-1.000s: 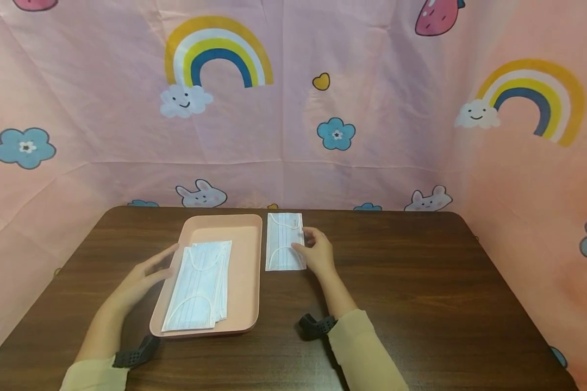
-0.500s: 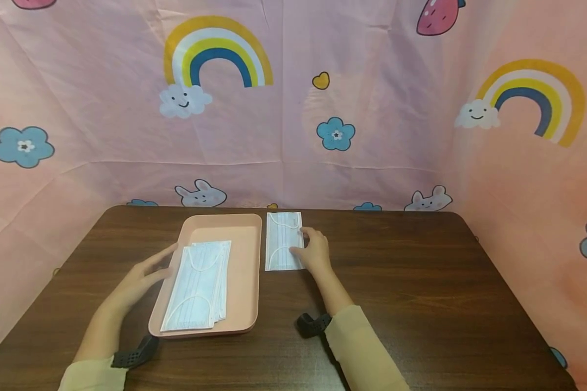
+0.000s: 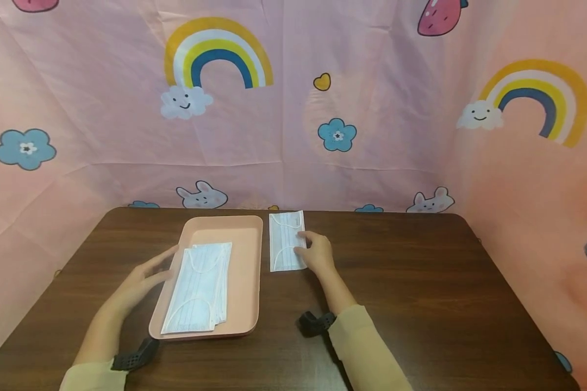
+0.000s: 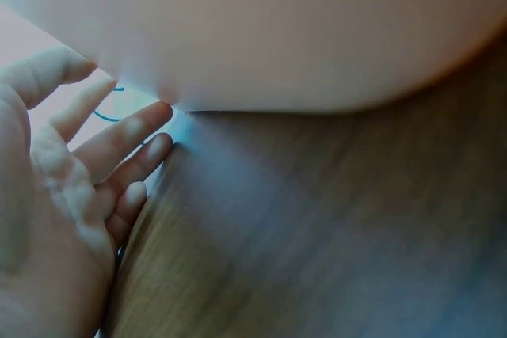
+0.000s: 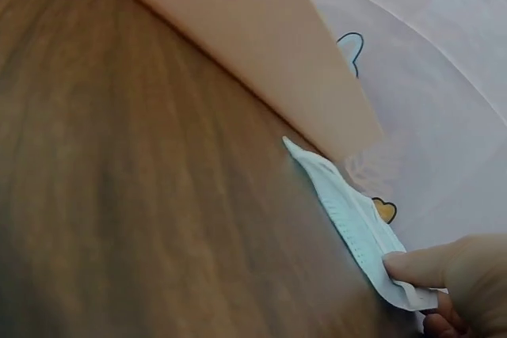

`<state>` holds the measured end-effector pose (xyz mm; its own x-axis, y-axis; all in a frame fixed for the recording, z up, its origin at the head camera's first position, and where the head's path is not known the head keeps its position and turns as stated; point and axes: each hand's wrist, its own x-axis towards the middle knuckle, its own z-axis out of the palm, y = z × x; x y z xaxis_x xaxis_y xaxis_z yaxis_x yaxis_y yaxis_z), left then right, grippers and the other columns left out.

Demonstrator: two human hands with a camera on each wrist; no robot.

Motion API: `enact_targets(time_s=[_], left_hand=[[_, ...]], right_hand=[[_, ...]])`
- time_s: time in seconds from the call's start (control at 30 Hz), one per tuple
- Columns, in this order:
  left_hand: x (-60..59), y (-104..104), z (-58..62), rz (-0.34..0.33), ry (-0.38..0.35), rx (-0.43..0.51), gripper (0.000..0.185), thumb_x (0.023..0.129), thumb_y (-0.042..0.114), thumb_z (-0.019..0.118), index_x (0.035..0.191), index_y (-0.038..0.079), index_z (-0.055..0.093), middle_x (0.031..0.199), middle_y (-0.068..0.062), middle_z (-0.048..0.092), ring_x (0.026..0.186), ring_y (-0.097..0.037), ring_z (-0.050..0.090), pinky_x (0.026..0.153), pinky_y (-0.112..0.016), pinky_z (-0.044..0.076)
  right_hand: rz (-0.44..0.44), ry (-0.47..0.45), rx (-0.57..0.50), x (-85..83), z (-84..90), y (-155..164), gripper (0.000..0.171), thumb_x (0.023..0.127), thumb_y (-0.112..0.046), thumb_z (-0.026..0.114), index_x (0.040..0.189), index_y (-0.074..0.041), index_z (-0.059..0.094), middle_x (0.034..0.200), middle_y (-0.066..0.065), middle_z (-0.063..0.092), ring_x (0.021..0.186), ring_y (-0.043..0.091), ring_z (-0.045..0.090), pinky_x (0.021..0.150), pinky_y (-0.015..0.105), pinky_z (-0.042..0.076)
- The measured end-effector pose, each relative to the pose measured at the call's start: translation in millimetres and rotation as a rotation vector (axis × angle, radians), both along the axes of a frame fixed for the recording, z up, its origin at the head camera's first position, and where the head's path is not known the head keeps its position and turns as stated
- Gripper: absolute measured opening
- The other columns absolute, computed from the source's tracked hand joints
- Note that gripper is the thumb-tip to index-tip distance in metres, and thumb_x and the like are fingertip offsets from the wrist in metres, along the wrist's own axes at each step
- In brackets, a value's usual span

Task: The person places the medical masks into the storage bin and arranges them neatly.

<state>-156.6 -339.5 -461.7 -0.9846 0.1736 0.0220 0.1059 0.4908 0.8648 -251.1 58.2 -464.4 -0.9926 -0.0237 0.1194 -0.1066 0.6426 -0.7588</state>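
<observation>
A pale blue face mask [image 3: 285, 239] with white ear loops lies just right of the tray, pinched at its right edge by my right hand [image 3: 318, 254]. In the right wrist view the thumb presses on top of the mask [image 5: 360, 231] with fingers beneath, and the mask bends. My left hand [image 3: 138, 282] rests at the left rim of the pink tray [image 3: 244, 282], thumb and fingers spread along it. The left wrist view shows that hand's fingertips [image 4: 162, 112] right at the tray's side [image 4: 277, 37]. Several stacked masks [image 3: 193, 288] lie in the tray.
The dark wooden table [image 3: 411, 293] runs back to a pink cloth backdrop [image 3: 372, 163] printed with rainbows, flowers and rabbits. A black band [image 3: 315, 324] sits on the right wrist, another band [image 3: 137, 354] on the left.
The loose mask has shifted slightly right and tilted a little in my right hand. My right fingers have moved slightly down its edge. The left hand and the tray stay in place.
</observation>
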Motion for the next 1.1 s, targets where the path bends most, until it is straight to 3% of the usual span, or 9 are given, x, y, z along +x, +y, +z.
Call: enact_targets(time_s=[0.17, 0.4, 0.7, 0.93, 1.1], left_hand=[[0.7, 1.9, 0.5, 0.003, 0.002, 0.007, 0.060, 0.096, 0.023, 0.057, 0.149, 0.008, 0.033, 0.150, -0.026, 0.026, 0.129, -0.053, 0.029, 0.097, -0.069, 0.024], [-2.3, 1.9, 1.1, -0.009, 0.000, 0.020, 0.059, 0.097, 0.022, 0.057, 0.149, 0.010, 0.033, 0.151, -0.024, 0.026, 0.130, -0.049, 0.029, 0.098, -0.067, 0.025], [-2.4, 2.2, -0.1, 0.000, 0.014, 0.006, 0.060, 0.096, 0.023, 0.058, 0.148, 0.005, 0.034, 0.150, -0.026, 0.027, 0.133, -0.051, 0.024, 0.099, -0.068, 0.024], [-1.8, 2.4, 2.0, 0.003, -0.011, 0.039, 0.061, 0.095, 0.023, 0.059, 0.149, 0.008, 0.034, 0.151, -0.024, 0.025, 0.136, -0.049, 0.018, 0.100, -0.069, 0.019], [-0.7, 1.4, 3.4, -0.001, -0.028, 0.050, 0.061, 0.096, 0.022, 0.059, 0.149, 0.008, 0.033, 0.152, -0.025, 0.024, 0.136, -0.049, 0.016, 0.099, -0.070, 0.019]], right_hand=[[0.007, 0.003, -0.042, 0.0, -1.6, 5.0, 0.040, 0.078, -0.012, 0.079, 0.116, -0.009, 0.070, 0.110, 0.012, 0.067, 0.109, 0.030, 0.057, 0.095, 0.046, 0.042], [-0.026, 0.003, -0.183, -0.9, -2.6, 11.4, 0.039, 0.077, -0.012, 0.080, 0.115, -0.010, 0.070, 0.096, 0.006, 0.066, 0.085, 0.021, 0.059, 0.073, 0.037, 0.049], [-0.056, -0.014, -0.356, 3.2, -5.5, 14.7, 0.038, 0.077, -0.009, 0.078, 0.114, -0.007, 0.069, 0.113, 0.012, 0.064, 0.109, 0.027, 0.054, 0.095, 0.043, 0.043], [-0.058, -0.023, -0.420, 7.5, -5.5, 13.6, 0.037, 0.077, -0.005, 0.077, 0.114, -0.005, 0.067, 0.110, 0.013, 0.061, 0.109, 0.027, 0.052, 0.097, 0.044, 0.040], [-0.047, -0.050, -0.448, 10.2, -5.2, 10.4, 0.040, 0.077, -0.001, 0.075, 0.115, -0.006, 0.065, 0.107, 0.013, 0.061, 0.098, 0.024, 0.055, 0.084, 0.037, 0.048]])
